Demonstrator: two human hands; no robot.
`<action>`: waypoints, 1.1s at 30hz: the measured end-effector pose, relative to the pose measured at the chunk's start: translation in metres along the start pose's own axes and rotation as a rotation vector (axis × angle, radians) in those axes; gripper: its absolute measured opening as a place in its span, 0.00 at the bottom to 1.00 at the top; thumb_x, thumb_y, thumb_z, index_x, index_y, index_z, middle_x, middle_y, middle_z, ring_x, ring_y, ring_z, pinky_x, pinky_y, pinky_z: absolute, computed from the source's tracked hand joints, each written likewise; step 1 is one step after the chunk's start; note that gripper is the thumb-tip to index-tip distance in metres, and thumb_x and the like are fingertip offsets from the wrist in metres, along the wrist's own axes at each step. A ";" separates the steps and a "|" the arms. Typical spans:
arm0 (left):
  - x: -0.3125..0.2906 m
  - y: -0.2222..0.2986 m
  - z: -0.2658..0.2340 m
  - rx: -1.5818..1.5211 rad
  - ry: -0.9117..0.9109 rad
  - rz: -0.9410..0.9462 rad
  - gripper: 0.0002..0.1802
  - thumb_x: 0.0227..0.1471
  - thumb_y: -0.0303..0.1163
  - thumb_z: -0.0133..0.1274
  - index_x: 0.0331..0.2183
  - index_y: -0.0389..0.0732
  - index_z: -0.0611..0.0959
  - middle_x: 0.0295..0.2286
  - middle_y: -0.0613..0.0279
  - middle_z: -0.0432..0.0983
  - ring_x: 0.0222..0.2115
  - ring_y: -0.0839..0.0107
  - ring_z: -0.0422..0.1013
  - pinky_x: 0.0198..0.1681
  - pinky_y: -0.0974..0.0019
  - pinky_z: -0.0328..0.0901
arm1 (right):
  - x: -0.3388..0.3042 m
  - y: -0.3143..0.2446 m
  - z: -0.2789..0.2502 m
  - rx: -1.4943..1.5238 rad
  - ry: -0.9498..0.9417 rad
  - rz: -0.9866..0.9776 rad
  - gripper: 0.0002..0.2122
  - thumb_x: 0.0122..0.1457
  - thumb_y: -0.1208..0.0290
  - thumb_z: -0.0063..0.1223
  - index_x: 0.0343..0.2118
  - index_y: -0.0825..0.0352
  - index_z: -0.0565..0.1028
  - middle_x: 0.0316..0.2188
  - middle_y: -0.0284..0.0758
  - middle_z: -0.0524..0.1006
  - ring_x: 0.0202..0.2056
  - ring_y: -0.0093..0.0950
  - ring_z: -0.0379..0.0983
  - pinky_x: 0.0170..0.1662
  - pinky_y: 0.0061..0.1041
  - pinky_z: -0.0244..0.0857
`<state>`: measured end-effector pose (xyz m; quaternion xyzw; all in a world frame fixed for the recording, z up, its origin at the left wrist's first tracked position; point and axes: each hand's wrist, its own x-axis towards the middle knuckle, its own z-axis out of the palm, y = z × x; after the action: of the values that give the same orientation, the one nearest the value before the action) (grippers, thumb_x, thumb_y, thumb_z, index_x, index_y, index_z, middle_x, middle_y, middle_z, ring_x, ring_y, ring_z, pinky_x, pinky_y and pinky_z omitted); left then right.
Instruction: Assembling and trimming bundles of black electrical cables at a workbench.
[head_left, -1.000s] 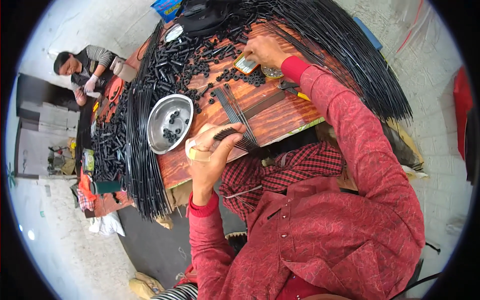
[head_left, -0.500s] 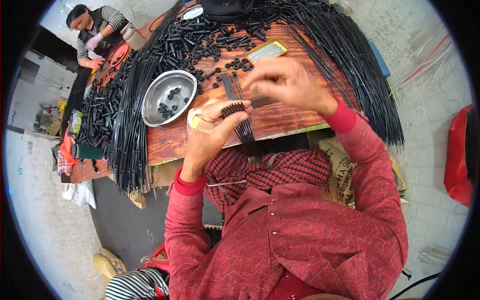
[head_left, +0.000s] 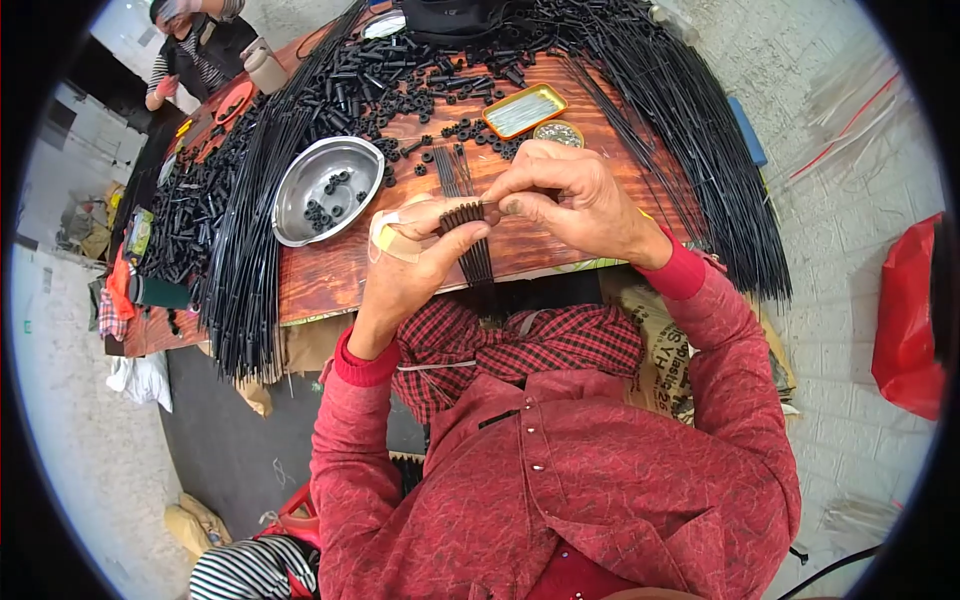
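My left hand (head_left: 425, 245), with a tan patch taped on its back, grips a flat row of thin black rods (head_left: 474, 262). Short dark ring-like pieces line the row between thumb and fingers. At the row's right end, my right hand (head_left: 580, 200) is pinched, thumb against forefinger. Something very thin seems to lie in that pinch, too fine to name. Beyond the left hand, several grey-black rods (head_left: 447, 172) lie on the table. A metal bowl (head_left: 290, 222) left of my hands holds a few small black rings (head_left: 322, 214).
Past my right hand are a yellow-rimmed tray (head_left: 490, 122) of thin pale pins and a small round dish (head_left: 558, 133). Long black rods are heaped at left (head_left: 245, 270) and right (head_left: 715, 160). Loose black parts (head_left: 370, 90) cover the table's far side. A co-worker (head_left: 195, 50) sits far left.
My right hand has come down from above the row to its right end. The small round dish behind it now shows. The co-worker has raised a hand toward the head.
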<state>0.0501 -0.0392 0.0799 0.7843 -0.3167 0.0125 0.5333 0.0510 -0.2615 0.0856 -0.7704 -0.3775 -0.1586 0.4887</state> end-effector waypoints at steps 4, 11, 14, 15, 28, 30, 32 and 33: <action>-0.001 0.000 0.000 -0.004 0.006 0.003 0.09 0.50 0.29 0.61 0.36 0.37 0.86 0.30 0.62 0.83 0.30 0.72 0.75 0.35 0.68 0.68 | -0.001 -0.001 -0.001 -0.036 0.002 -0.009 0.07 0.53 0.82 0.58 0.35 0.68 0.80 0.27 0.32 0.77 0.29 0.26 0.72 0.34 0.26 0.64; 0.001 -0.002 -0.002 0.083 -0.009 0.103 0.10 0.48 0.29 0.61 0.35 0.37 0.86 0.29 0.59 0.83 0.28 0.68 0.75 0.33 0.67 0.68 | 0.001 -0.011 -0.001 -0.199 0.030 -0.049 0.07 0.50 0.82 0.60 0.34 0.69 0.80 0.24 0.34 0.75 0.28 0.28 0.72 0.32 0.27 0.64; 0.001 -0.002 -0.002 0.086 -0.014 0.123 0.10 0.47 0.29 0.62 0.35 0.37 0.86 0.28 0.58 0.83 0.27 0.68 0.75 0.32 0.67 0.68 | 0.004 -0.008 -0.007 -0.054 -0.014 -0.058 0.07 0.49 0.80 0.61 0.32 0.69 0.80 0.24 0.34 0.74 0.27 0.29 0.71 0.31 0.27 0.64; 0.001 -0.002 -0.002 0.102 -0.010 0.138 0.10 0.47 0.28 0.63 0.35 0.37 0.86 0.27 0.58 0.82 0.27 0.68 0.75 0.31 0.67 0.67 | 0.006 -0.012 -0.008 -0.125 -0.025 -0.079 0.06 0.49 0.79 0.62 0.32 0.69 0.79 0.25 0.34 0.74 0.28 0.29 0.71 0.31 0.27 0.64; 0.000 -0.006 0.001 0.080 0.012 0.145 0.10 0.47 0.29 0.63 0.34 0.37 0.86 0.25 0.59 0.81 0.26 0.68 0.73 0.30 0.66 0.66 | 0.005 -0.015 -0.002 -0.122 -0.018 -0.091 0.07 0.52 0.80 0.58 0.35 0.70 0.78 0.26 0.36 0.73 0.29 0.31 0.71 0.33 0.28 0.64; 0.001 -0.008 -0.002 0.108 -0.052 0.130 0.10 0.47 0.29 0.63 0.34 0.36 0.86 0.25 0.58 0.80 0.25 0.67 0.73 0.30 0.66 0.65 | 0.003 -0.017 0.002 -0.117 -0.010 -0.081 0.07 0.52 0.81 0.58 0.35 0.70 0.78 0.26 0.36 0.73 0.29 0.31 0.71 0.33 0.28 0.64; 0.000 -0.010 0.001 0.078 -0.021 0.159 0.10 0.46 0.29 0.63 0.33 0.35 0.85 0.24 0.58 0.79 0.24 0.66 0.71 0.29 0.66 0.64 | 0.002 -0.016 0.003 -0.101 -0.004 -0.062 0.08 0.53 0.81 0.57 0.37 0.70 0.78 0.26 0.36 0.72 0.30 0.31 0.71 0.34 0.28 0.64; 0.000 -0.009 0.000 0.080 -0.024 0.146 0.10 0.46 0.29 0.63 0.33 0.35 0.85 0.23 0.59 0.78 0.24 0.66 0.70 0.29 0.66 0.64 | 0.001 -0.014 0.004 -0.101 -0.001 -0.062 0.08 0.53 0.81 0.57 0.37 0.70 0.78 0.26 0.36 0.72 0.30 0.31 0.71 0.34 0.28 0.64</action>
<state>0.0547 -0.0377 0.0728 0.7799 -0.3788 0.0544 0.4953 0.0404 -0.2542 0.0932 -0.7821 -0.3929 -0.1918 0.4439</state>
